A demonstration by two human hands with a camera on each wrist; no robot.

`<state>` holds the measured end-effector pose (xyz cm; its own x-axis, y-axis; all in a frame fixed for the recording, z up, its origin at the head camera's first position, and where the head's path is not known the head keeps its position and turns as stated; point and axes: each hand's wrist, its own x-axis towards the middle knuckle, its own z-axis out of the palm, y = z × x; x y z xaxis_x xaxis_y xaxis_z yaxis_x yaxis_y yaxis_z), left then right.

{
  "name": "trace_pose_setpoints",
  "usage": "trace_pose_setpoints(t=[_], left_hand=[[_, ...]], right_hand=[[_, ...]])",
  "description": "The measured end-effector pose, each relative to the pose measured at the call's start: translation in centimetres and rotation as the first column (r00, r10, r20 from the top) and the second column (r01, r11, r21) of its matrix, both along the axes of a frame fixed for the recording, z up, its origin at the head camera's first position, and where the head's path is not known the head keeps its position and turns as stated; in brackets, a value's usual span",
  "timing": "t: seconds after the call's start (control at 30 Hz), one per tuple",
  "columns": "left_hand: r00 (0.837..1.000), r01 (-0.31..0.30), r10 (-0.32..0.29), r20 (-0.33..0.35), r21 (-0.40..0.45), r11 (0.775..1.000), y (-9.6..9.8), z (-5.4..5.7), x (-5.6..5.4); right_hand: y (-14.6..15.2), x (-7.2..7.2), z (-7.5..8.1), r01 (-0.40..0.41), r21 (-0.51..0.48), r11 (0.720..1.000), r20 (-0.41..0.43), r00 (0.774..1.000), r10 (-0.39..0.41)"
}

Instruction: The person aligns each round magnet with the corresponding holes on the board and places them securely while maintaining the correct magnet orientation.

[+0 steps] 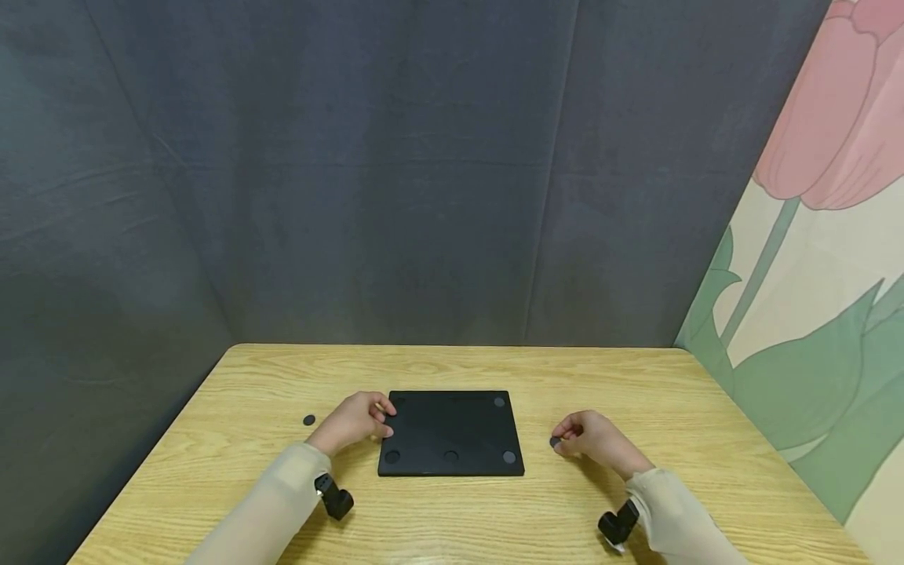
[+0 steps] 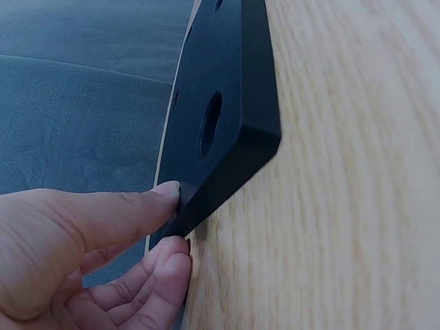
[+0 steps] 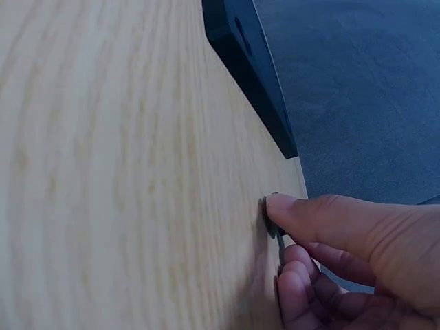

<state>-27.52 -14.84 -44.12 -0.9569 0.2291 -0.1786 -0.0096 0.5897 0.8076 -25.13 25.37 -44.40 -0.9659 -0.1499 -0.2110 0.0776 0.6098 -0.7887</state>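
A flat black rectangular board with round recesses lies on the table. My left hand pinches its left edge; in the left wrist view the thumb is on the face and the curled fingers are at the edge below. To the right of the board, my right hand pinches a small dark disc between thumb and fingers, just at the tabletop. In the right wrist view the thumb partly covers the disc; whether a second one lies behind it I cannot tell.
Another dark disc lies on the wooden table left of my left hand. Greyer round spots show at the board's right corners. A dark curtain hangs behind the table, with a flower-patterned surface at the right.
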Motion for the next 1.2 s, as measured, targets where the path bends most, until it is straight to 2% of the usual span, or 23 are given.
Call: trace_pose_setpoints(t=[0.23, 0.6, 1.0, 1.2], left_hand=[[1.000, 0.004, -0.004, -0.004, -0.001, 1.000, 0.0, -0.3, -0.2], [1.000, -0.019, 0.018, -0.019, -0.013, 1.000, 0.1, -0.4, -0.2], [1.000, -0.014, 0.013, -0.024, -0.017, 1.000, 0.0, -0.5, -0.3], [1.000, -0.009, 0.009, -0.015, -0.007, 1.000, 0.0, -0.4, -0.3]], right_hand=[[-0.6, -0.3, 0.5, -0.028, 0.027, 0.999, -0.049, 0.998, 0.029], [-2.6, -0.8, 2.2, -0.055, 0.023, 0.998, -0.091, 0.994, 0.057], [-4.8, -0.9, 3.4, -0.161, 0.032, 0.986, -0.175, 0.971, 0.164], [-5.6, -0.7, 3.6, -0.195, -0.001, 0.981, -0.187, 0.964, 0.191]])
